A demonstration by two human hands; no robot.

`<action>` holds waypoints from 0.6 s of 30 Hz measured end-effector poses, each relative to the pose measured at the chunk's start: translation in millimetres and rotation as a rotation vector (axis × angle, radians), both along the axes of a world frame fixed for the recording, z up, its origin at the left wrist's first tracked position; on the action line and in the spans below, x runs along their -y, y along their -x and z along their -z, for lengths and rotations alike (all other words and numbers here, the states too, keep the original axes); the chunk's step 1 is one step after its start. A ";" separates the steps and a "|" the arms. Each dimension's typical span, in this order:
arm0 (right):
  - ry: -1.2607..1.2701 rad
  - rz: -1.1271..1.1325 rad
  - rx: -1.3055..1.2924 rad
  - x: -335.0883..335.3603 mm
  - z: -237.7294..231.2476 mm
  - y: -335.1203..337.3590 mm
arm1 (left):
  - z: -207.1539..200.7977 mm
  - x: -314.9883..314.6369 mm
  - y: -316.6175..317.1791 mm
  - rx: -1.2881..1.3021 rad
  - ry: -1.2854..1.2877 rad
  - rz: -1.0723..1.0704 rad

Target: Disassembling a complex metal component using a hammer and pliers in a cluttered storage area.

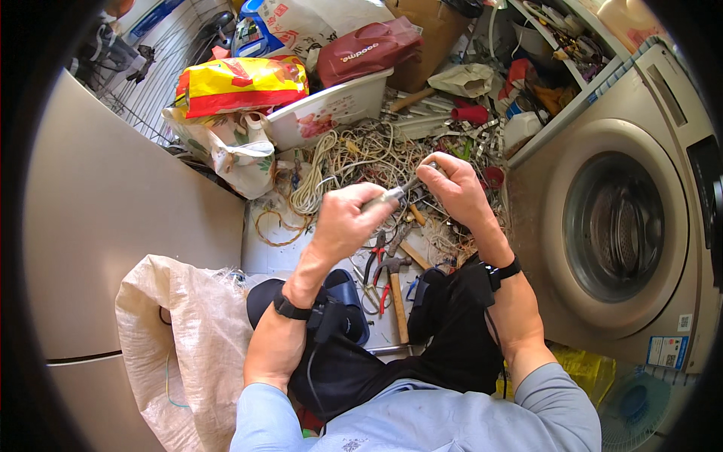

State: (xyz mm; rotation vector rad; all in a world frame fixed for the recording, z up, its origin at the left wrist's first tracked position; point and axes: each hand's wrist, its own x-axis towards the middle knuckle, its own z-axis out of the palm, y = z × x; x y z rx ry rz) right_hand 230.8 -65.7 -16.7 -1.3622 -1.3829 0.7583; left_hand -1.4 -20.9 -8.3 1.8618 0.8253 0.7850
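In front of my lap, my left hand (348, 220) is closed round the pale handle of a screwdriver-like tool (393, 194) with a metal collar. From the collar a thin shaft runs up to my right hand (455, 188). Its fingers are pinched together by the shaft's far end; what they grip there is too small to make out. Below my hands, on the floor between my feet, lie a hammer (399, 305) with a wooden handle, red-and-black pliers (375, 256) and a red-handled tool (385, 298). Just beyond my hands spreads a tangled heap of wires (376, 154).
A woven sack (192, 339) stands open at my left, beside a large beige panel (143, 218). A front-loading washing machine (621, 218) is close on my right. Behind the wires sit a white bin (324, 113), a yellow-and-red bag (245, 87) and a maroon bag (369, 53).
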 end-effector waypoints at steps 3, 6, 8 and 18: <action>0.069 -0.107 -0.232 1.0 -2.4 2.3 | -6.5 -12.9 2.6 0.232 0.271 -0.034; 0.034 -0.103 -0.366 -1.4 -0.5 9.6 | 9.8 -30.3 5.9 0.201 0.761 0.092; 0.016 -0.102 -0.340 0.8 -1.4 12.7 | 22.1 -34.6 3.0 0.309 0.995 0.255; 0.032 0.065 -0.311 12.2 -7.1 13.6 | 40.7 6.7 -13.4 0.457 1.271 0.283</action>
